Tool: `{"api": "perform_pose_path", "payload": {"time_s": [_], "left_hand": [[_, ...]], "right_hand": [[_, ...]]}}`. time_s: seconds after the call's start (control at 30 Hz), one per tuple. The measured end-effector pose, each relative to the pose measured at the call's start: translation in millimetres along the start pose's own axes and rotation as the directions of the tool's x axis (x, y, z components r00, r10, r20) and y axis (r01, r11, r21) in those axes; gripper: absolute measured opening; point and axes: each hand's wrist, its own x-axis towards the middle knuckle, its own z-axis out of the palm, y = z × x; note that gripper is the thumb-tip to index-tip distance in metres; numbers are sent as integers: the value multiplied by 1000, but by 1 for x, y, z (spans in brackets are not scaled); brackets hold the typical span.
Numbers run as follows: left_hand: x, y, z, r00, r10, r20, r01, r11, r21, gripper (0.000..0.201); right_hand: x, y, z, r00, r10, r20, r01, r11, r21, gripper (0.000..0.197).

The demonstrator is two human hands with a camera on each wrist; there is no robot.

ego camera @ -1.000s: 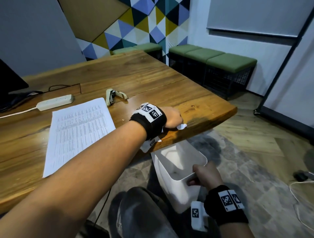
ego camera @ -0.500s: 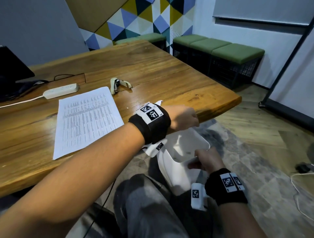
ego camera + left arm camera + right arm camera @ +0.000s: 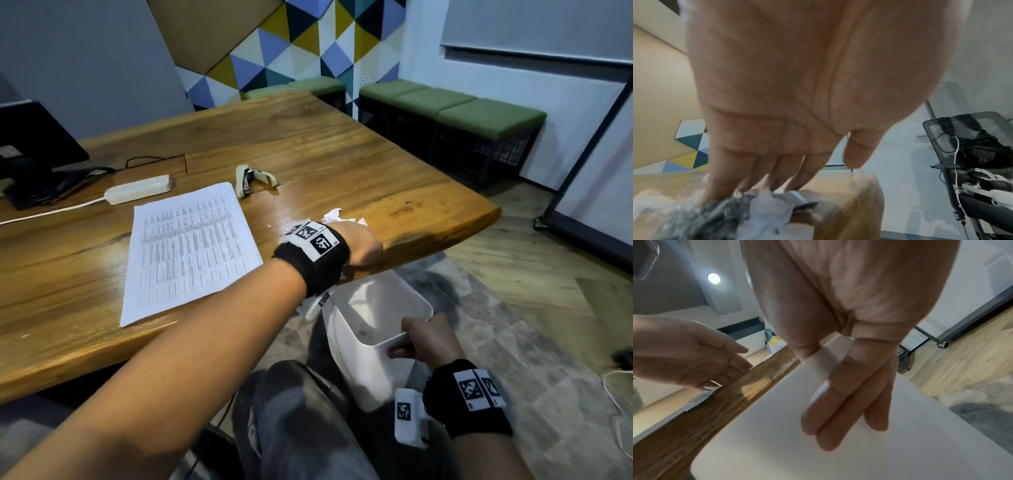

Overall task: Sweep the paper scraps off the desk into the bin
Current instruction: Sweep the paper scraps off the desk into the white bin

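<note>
White crumpled paper scraps (image 3: 334, 215) lie near the front right edge of the wooden desk (image 3: 342, 161). My left hand (image 3: 366, 240) rests on the desk just behind them. In the left wrist view its straight fingers (image 3: 766, 183) touch the scrap pile (image 3: 768, 207). One scrap (image 3: 698, 400) overhangs the desk edge (image 3: 694, 426) under the left hand (image 3: 719, 366). The white plastic bin (image 3: 370, 308) is held below the desk edge, tilted toward it. My right hand (image 3: 421, 339) grips its near rim, with the fingers (image 3: 849, 394) inside the bin wall (image 3: 797, 443) and the thumb outside.
A printed sheet (image 3: 191, 246) lies left of my left forearm. Behind it are a stapler (image 3: 251, 178), a power strip (image 3: 138, 188) and a monitor (image 3: 30, 144). Green benches (image 3: 479, 116) line the far wall. My knee (image 3: 291, 411) is beside the bin; cables (image 3: 616, 377) lie on the floor.
My left hand swept past the desk edge over the bin, then came back onto the desk behind more scraps. My right hand lifted the bin closer to the edge.
</note>
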Motion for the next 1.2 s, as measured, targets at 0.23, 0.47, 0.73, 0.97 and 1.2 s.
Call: {"api": "perform_pose_path", "payload": {"time_s": [0.23,0.47,0.73,0.97,1.2], "left_hand": [[-12,-27,-14,993,-84,-83,83,996,-18,44],[-31,-54,17,955,-259,148,210,936,282,86],[-2,-25,42,915,-397,70,395,918,40,89],[11,-24,37,956,-295,16,295,954,-61,90],[-9,-60,22,939,-343,25,342,939,33,107]], "right_hand": [[-3,-1,-1,1000,0,-9,0,1000,0,48],[-1,4,2,1000,28,-7,-28,1000,-14,46],[1,3,5,999,32,-14,-32,999,8,53],[1,-2,5,1000,9,-1,-9,1000,8,47],[3,4,2,1000,11,-17,-11,1000,6,48]]}}
